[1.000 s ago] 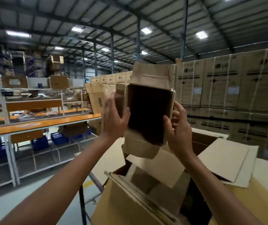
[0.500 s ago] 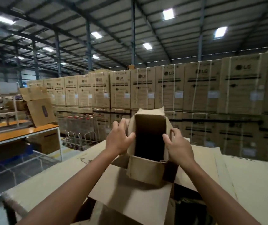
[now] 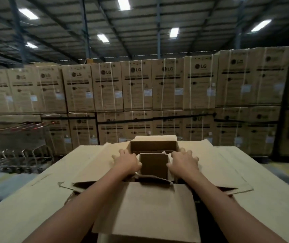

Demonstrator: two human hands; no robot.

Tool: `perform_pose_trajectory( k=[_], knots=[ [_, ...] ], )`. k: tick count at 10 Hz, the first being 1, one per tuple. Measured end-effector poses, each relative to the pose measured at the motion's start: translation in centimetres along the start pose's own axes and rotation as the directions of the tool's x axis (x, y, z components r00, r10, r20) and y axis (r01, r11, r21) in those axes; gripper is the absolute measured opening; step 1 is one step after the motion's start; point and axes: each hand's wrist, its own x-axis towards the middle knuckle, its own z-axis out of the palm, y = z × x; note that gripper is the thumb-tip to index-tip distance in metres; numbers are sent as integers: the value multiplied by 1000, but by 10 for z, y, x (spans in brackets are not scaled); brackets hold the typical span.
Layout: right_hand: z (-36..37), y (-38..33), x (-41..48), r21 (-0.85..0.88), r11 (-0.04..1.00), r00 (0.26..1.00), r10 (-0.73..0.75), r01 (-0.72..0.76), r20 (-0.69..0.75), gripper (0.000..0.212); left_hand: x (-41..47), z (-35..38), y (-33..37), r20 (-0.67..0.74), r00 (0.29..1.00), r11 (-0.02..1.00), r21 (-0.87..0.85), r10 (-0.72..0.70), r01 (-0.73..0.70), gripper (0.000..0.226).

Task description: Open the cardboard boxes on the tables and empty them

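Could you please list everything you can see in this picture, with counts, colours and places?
small box: one, brown, open, between the hands
second open box: one, brown, just behind it
large box: one, brown, flaps spread, nearest
table: one, beige, under the boxes
LG cartons: many, brown, stacked behind
trolleys: several, metal, far left
ceiling lights: several, white, overhead
left hand: one, against small box's left side
right hand: one, against its right side
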Motion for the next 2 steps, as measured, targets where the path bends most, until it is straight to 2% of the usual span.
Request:
perform_pose_trajectory(
  k=[1, 2],
  knots=[
    [4, -5, -13, 35, 998, 999, -53, 53, -10, 53, -5, 2, -7, -156, 983, 995, 27, 100, -96, 46],
    [10, -8, -18, 0, 997, 997, -75, 75, 23, 61, -4, 11, -16, -43, 991, 990, -47, 130, -132, 62]
  ],
)
